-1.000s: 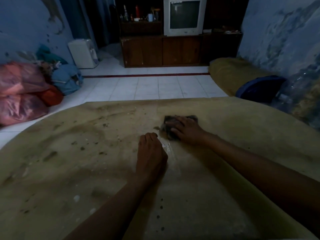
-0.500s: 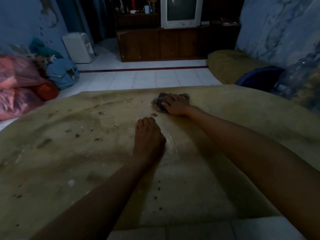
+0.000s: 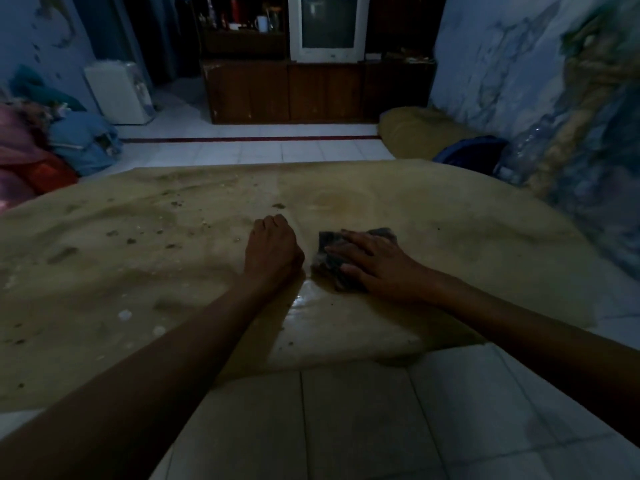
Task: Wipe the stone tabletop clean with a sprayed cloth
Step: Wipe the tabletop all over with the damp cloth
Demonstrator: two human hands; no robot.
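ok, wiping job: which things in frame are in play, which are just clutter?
In play: cloth under right hand; stone tabletop; left hand resting on it.
Clutter: TV, white mug, wooden cabinet, blue bundle.

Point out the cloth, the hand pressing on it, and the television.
cloth (image 3: 329, 249): head view, on its bare dark corner left of the fingers.
right hand (image 3: 377, 263): head view, on the back of the hand.
television (image 3: 328, 26): head view, on the middle of its dark screen.
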